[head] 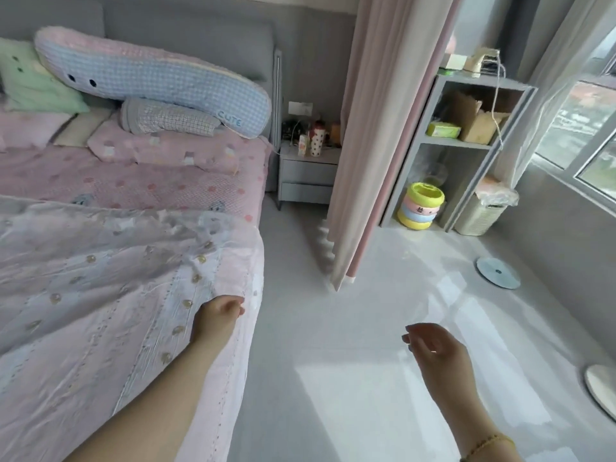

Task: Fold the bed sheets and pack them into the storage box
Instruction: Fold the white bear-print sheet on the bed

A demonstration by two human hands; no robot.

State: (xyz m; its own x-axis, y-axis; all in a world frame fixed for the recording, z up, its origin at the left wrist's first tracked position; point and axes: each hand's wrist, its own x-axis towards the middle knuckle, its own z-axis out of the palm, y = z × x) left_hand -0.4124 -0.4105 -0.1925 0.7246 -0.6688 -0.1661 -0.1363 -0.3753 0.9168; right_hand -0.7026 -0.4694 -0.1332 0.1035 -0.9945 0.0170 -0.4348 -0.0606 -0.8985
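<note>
A pale pink and white bed sheet (110, 288) with small round dots lies spread over the near half of the bed, its edge hanging down the right side. My left hand (218, 316) rests at that right edge, fingers curled over the sheet's border. My right hand (433, 348) hangs over the floor to the right of the bed, fingers loosely curled and holding nothing. No storage box is visible.
Pillows and a long blue plush (150, 81) lie at the bed's head. A grey nightstand (306, 175), a pink curtain (373, 135), a grey shelf unit (466, 145) and a white basket (480, 215) stand beyond. A round disc (498, 272) lies on the pale floor.
</note>
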